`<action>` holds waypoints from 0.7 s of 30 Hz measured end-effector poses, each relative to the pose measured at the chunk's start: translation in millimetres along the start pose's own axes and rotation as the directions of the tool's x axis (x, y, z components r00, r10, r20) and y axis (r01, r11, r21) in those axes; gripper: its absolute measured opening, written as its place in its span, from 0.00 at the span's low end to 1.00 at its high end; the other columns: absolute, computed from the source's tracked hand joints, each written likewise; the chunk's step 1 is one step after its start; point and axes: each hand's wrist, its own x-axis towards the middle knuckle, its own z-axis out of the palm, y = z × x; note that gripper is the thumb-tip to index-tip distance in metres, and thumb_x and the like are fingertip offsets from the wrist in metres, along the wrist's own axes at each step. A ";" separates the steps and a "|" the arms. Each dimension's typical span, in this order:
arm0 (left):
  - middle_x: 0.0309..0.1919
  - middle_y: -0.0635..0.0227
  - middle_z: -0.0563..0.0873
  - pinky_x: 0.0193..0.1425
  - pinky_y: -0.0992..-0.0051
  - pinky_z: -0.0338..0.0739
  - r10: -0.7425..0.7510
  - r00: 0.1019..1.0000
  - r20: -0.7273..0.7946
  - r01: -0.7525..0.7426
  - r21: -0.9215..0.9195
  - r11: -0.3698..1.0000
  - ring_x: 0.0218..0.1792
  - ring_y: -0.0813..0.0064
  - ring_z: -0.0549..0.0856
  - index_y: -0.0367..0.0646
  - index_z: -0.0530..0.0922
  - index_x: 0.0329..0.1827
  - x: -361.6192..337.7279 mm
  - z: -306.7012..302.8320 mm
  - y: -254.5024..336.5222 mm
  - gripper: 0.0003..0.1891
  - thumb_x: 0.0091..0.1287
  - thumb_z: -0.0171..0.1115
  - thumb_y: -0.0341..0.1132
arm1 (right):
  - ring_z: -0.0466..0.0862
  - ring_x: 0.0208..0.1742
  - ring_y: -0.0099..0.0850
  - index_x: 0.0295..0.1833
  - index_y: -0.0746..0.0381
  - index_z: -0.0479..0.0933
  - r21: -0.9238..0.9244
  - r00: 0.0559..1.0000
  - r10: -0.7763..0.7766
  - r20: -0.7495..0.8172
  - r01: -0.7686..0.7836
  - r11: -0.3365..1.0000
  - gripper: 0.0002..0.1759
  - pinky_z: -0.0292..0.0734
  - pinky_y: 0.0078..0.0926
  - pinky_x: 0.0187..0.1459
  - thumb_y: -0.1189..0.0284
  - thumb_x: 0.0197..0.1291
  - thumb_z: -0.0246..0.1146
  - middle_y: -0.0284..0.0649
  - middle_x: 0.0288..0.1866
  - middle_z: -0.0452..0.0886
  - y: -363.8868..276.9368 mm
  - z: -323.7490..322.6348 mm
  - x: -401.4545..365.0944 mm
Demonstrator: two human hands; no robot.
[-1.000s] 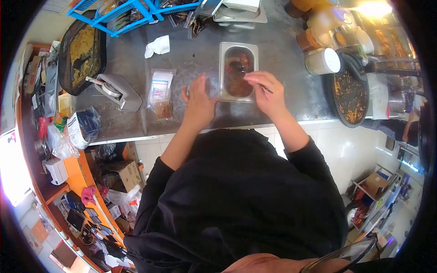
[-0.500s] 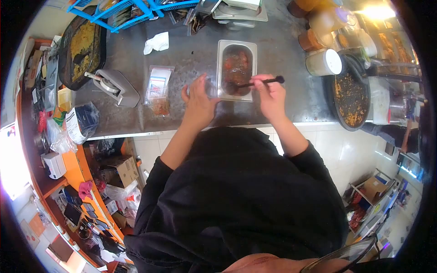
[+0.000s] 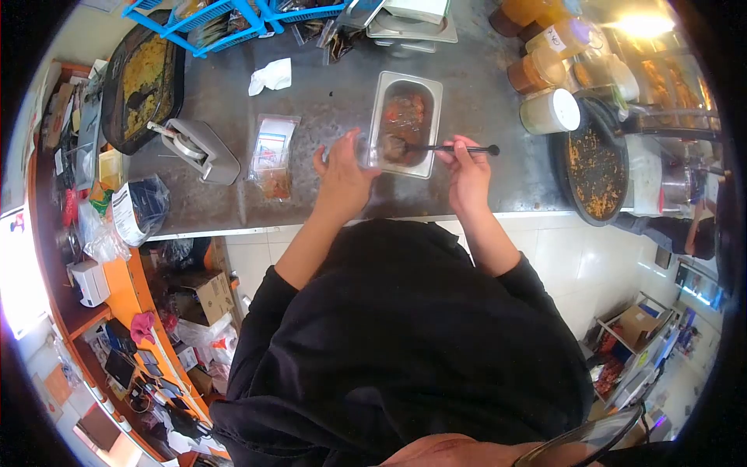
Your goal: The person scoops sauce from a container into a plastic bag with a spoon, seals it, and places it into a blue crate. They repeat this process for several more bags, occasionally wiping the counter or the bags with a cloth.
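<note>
A rectangular metal pan point(image 3: 433, 101) with reddish food point(image 3: 405, 114) and brownish liquid stands on the counter before me. My right hand point(image 3: 469, 173) pinches the dark handle of a spoon point(image 3: 443, 148), whose bowl dips into the near part of the pan. At the pan's left side, my left hand point(image 3: 346, 177) curves its fingers and thumb around a clear plastic bag point(image 3: 363, 149); its outline is hard to make out. Left of that hand lies a flat clear packet point(image 3: 272, 156) with a printed label and something reddish in its lower end.
A grey tool like a sealer point(image 3: 204, 152) stands at left beside a dark tray of yellowish food point(image 3: 148, 82). A crumpled white tissue point(image 3: 271, 76) and blue baskets point(image 3: 210, 23) lie farther back. At right are a white-lidded tub point(image 3: 551, 113), several jars, and a round black tray point(image 3: 597, 167).
My right hand has shifted slightly right and down, drawing the spoon handle lower and more level. The pan sits slightly tilted compared with before. My left hand stays beside it.
</note>
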 end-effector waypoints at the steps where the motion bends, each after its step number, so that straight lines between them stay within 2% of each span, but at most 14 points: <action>1: 0.68 0.54 0.68 0.71 0.45 0.43 0.013 1.000 0.021 -0.013 0.020 1.000 0.67 0.55 0.69 0.36 0.47 0.72 0.2 -1.2 -1.2 0.43 0.61 0.66 0.39 | 0.84 0.37 0.32 0.52 0.67 0.72 0.029 0.999 0.047 -0.023 -0.046 0.999 0.11 0.81 0.29 0.47 0.74 0.69 0.57 0.45 0.44 0.81 -0.4 -1.0 0.9; 2: 0.68 0.53 0.67 0.70 0.45 0.44 0.024 0.999 0.043 -0.025 0.040 0.999 0.67 0.52 0.69 0.35 0.43 0.73 0.0 -2.3 -2.3 0.44 0.65 0.64 0.42 | 0.84 0.37 0.32 0.52 0.67 0.72 0.058 0.994 0.096 -0.045 -0.093 0.994 0.11 0.81 0.30 0.47 0.74 0.69 0.57 0.45 0.44 0.81 -1.2 -1.8 1.3; 5: 0.67 0.53 0.68 0.69 0.45 0.45 0.085 0.994 -0.064 -0.084 0.017 0.996 0.66 0.52 0.70 0.34 0.44 0.73 1.7 -2.0 -6.5 0.46 0.63 0.66 0.45 | 0.84 0.37 0.32 0.52 0.67 0.72 0.092 0.979 0.183 -0.096 -0.174 0.980 0.11 0.81 0.29 0.46 0.74 0.68 0.58 0.44 0.44 0.80 -13.3 3.0 2.1; 8: 0.66 0.54 0.69 0.69 0.44 0.46 0.037 0.999 -0.007 -0.037 0.065 0.997 0.64 0.53 0.71 0.31 0.45 0.72 13.3 -13.0 3.4 0.47 0.62 0.66 0.48 | 0.84 0.36 0.31 0.52 0.66 0.72 0.096 0.987 0.141 -0.082 -0.134 0.986 0.10 0.82 0.28 0.44 0.74 0.69 0.57 0.43 0.43 0.80 -25.0 7.3 6.4; 11: 0.62 0.54 0.71 0.68 0.45 0.47 0.090 0.995 -0.049 -0.084 0.123 0.989 0.61 0.53 0.72 0.29 0.47 0.70 26.5 -11.7 9.1 0.48 0.60 0.68 0.49 | 0.83 0.36 0.30 0.51 0.66 0.73 0.083 0.998 -0.039 0.039 0.036 0.996 0.10 0.82 0.27 0.42 0.74 0.69 0.57 0.42 0.42 0.80 -47.2 15.4 14.6; 14: 0.59 0.54 0.72 0.67 0.44 0.49 0.094 0.995 -0.017 -0.090 0.143 0.986 0.57 0.53 0.73 0.28 0.48 0.68 42.5 -18.1 27.6 0.50 0.56 0.72 0.49 | 0.82 0.38 0.28 0.51 0.67 0.73 0.031 0.958 -0.247 0.147 0.245 0.969 0.09 0.81 0.25 0.41 0.74 0.69 0.57 0.41 0.41 0.79 -81.4 37.5 15.7; 17: 0.57 0.55 0.73 0.65 0.44 0.52 0.206 0.966 -0.154 -0.188 0.127 0.974 0.55 0.53 0.73 0.29 0.50 0.67 51.3 -9.3 35.2 0.50 0.54 0.74 0.48 | 0.81 0.39 0.26 0.50 0.68 0.73 -0.073 0.820 -0.485 0.304 0.528 0.846 0.08 0.80 0.22 0.41 0.76 0.69 0.57 0.40 0.40 0.79 -108.4 65.6 0.5; 21: 0.57 0.55 0.73 0.60 0.47 0.55 0.276 0.920 -0.279 -0.256 0.106 0.961 0.53 0.55 0.75 0.31 0.45 0.69 58.0 -3.2 43.8 0.53 0.53 0.75 0.45 | 0.80 0.38 0.24 0.47 0.69 0.74 -0.145 0.639 -0.618 0.458 0.740 0.657 0.06 0.78 0.20 0.42 0.79 0.68 0.56 0.41 0.40 0.79 -115.8 91.2 -29.8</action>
